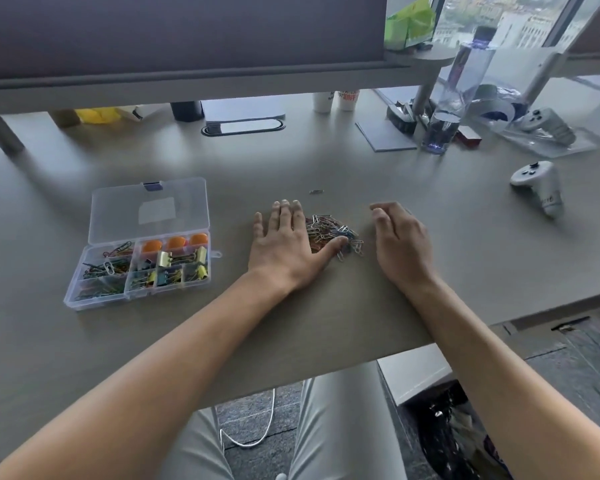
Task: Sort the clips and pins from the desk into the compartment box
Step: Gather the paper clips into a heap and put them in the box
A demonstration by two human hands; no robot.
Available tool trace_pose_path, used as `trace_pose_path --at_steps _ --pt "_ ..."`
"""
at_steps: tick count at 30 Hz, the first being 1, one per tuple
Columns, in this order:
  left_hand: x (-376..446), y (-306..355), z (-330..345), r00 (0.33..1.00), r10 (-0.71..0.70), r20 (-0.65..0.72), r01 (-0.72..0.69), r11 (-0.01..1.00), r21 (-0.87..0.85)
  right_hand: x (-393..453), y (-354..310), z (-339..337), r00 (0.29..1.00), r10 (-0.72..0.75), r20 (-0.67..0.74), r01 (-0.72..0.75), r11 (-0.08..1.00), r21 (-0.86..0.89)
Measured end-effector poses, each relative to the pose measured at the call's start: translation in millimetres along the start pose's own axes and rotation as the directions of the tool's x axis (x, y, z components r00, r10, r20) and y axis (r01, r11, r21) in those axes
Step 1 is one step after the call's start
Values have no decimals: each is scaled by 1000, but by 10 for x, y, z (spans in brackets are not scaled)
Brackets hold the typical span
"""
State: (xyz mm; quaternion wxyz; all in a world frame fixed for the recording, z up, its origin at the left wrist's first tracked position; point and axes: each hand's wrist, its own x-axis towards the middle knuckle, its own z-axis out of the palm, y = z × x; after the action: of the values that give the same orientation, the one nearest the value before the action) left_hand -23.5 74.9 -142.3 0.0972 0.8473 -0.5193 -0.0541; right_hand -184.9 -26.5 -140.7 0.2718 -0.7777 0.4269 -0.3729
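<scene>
A pile of coloured paper clips (pixel 329 232) lies on the grey desk between my two hands. My left hand (pixel 288 245) rests flat on the desk against the pile's left side, fingers spread, thumb touching the clips. My right hand (pixel 400 242) stands on its edge to the right of the pile, fingers curled inward, a small gap from the clips. The clear compartment box (pixel 84 292) sits open at the left, lid (pixel 149 209) laid back, holding paper clips, binder clips and orange pins. One stray clip (pixel 316 191) lies beyond the pile.
A white controller (pixel 537 183) lies at the right, a second one (pixel 548 124) on a clear tray behind it. A water bottle (pixel 454 98), a grey pad (pixel 385 135) and paper cups (pixel 336 98) stand at the back under a monitor shelf. The desk's front edge runs just below my forearms.
</scene>
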Motion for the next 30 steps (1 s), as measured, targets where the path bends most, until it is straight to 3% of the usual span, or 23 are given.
trace_pose_path --at_steps 11,16,20,24,26,30 --pt "450 267 43 1000 10 -23 -11 999 -31 -13 59 19 999 16 -29 -16 1000 6" --pt "640 235 32 992 118 -36 -120 990 -74 -8 41 2 999 29 -26 -28 999 26" --pt "578 163 52 961 236 -145 -263 941 -214 -3 33 -6 998 47 -31 -46 999 28" --pt "431 106 56 929 255 -270 -332 896 -296 -9 28 -13 999 35 -35 -33 999 33" --pt "364 105 50 930 248 -270 -309 926 -216 -18 13 -18 999 36 -32 -35 999 32" --pt "313 150 26 950 122 -288 -108 992 64 -20 5 -25 998 48 -33 -47 998 32"
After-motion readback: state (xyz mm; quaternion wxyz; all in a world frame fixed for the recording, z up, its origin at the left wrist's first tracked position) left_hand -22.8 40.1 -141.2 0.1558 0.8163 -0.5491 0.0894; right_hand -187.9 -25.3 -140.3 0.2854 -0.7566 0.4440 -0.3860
